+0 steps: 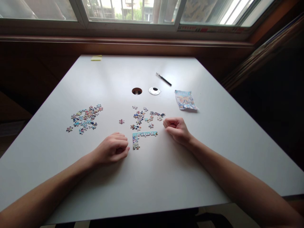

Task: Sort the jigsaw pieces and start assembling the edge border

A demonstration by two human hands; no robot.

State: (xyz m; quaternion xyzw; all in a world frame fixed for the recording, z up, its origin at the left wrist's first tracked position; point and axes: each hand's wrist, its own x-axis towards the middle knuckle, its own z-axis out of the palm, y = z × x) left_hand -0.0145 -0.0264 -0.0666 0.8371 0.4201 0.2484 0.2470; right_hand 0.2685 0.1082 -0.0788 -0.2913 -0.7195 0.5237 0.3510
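Both my forearms rest on a white table (152, 177). My left hand (113, 148) lies curled in a loose fist, just left of a joined corner strip of puzzle pieces (142, 136). My right hand (175, 128) is also a fist, just right of that strip. I cannot see anything inside either fist. Several loose puzzle pieces (146, 117) lie scattered just beyond the strip. A single piece (121, 121) sits apart to their left.
A larger heap of loose pieces (85, 118) lies to the left. Farther back are a printed picture leaflet (186, 99), a pen (163, 79), a cable hole (137, 91) with its round cap (154, 91) beside it, and a yellow notepad (96, 58). A window runs along the back.
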